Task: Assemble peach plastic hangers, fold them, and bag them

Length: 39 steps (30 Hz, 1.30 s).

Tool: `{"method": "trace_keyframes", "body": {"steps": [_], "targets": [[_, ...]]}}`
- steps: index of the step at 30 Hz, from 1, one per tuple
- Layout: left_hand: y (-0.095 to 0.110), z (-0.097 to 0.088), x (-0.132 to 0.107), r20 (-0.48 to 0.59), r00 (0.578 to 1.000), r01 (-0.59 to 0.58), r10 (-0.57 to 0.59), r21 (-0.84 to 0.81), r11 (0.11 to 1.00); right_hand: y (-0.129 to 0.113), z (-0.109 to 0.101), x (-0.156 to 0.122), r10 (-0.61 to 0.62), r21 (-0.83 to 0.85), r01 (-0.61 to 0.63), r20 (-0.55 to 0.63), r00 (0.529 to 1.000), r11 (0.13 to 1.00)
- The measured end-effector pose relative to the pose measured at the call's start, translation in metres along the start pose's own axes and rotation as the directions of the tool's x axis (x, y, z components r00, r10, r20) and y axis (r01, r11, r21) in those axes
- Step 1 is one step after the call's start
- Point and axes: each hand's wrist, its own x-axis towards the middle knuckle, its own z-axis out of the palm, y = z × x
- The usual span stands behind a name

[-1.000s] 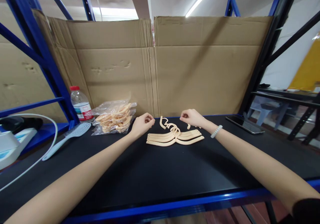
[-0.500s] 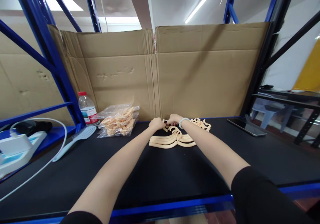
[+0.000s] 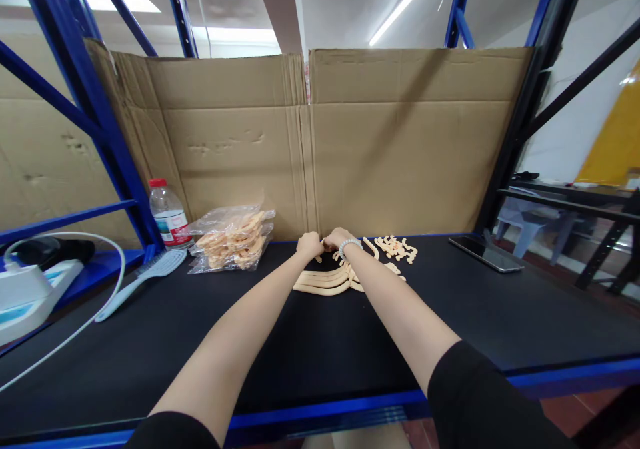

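My left hand (image 3: 309, 243) and my right hand (image 3: 337, 239), with a beaded bracelet (image 3: 349, 244) on its wrist, meet at the back middle of the table. Fingers of both are closed, and a sliver of beige shows between them; what they hold is mostly hidden. In front of them lie long curved beige strips (image 3: 320, 281), laid side by side and joined at a middle hub, with thinner curved pieces around it. Part of this arrangement is behind my right forearm. Several small beige pieces (image 3: 397, 247) lie in a loose pile to the right.
Clear plastic bags of beige pieces (image 3: 235, 239) are stacked at the left, beside a red-capped bottle (image 3: 170, 217) and a pale hairbrush (image 3: 143, 282). A power strip (image 3: 45, 299) with a white cable is at far left. A phone (image 3: 486, 253) lies right. Cardboard (image 3: 415, 155) stands behind.
My right hand has moved left, closer to my left hand. More of the small pieces and a curved strip now show to the right of my right wrist.
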Motion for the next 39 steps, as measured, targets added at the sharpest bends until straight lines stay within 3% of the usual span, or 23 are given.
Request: {"method": "trace_keyframes", "body": {"steps": [6,13,16,19,22,24,27,33,39], "targets": [[-0.010,-0.016,-0.008,-0.025,1.000,0.008,-0.011,-0.124,0.992,-0.003,-0.006,0.000,0.069,0.139,-0.076,0.050,0.996,0.987],[-0.030,-0.039,-0.036,-0.059,0.997,-0.076,0.057,-0.414,0.907,0.017,-0.040,-0.016,-0.013,0.437,-0.027,0.088,0.996,0.899],[-0.034,-0.038,-0.060,-0.092,0.989,-0.146,0.114,-0.571,0.808,0.035,-0.053,-0.037,-0.125,0.581,0.061,0.070,0.990,0.811],[-0.034,-0.033,-0.089,-0.146,0.973,-0.230,0.181,-0.709,0.666,0.055,-0.052,-0.067,-0.231,0.692,0.132,0.052,0.971,0.710],[-0.033,-0.021,-0.115,-0.164,0.955,-0.278,0.247,-0.787,0.550,0.074,-0.034,-0.096,-0.317,0.785,0.168,0.038,0.948,0.596],[-0.032,-0.010,-0.127,-0.179,0.931,-0.311,0.320,-0.847,0.431,0.084,-0.017,-0.111,-0.378,0.870,0.177,0.012,0.926,0.460],[-0.031,0.006,-0.138,-0.257,0.895,-0.369,0.365,-0.886,0.281,0.095,0.004,-0.124,-0.359,0.919,0.216,-0.090,0.929,0.331],[-0.034,0.019,-0.152,-0.270,0.862,-0.413,0.429,-0.865,0.285,0.103,0.016,-0.129,-0.374,0.889,0.250,-0.098,0.922,0.383],[-0.036,0.019,-0.157,-0.278,0.862,-0.442,0.424,-0.821,0.361,0.101,0.020,-0.136,-0.455,0.952,0.005,0.141,0.879,0.306]]}}
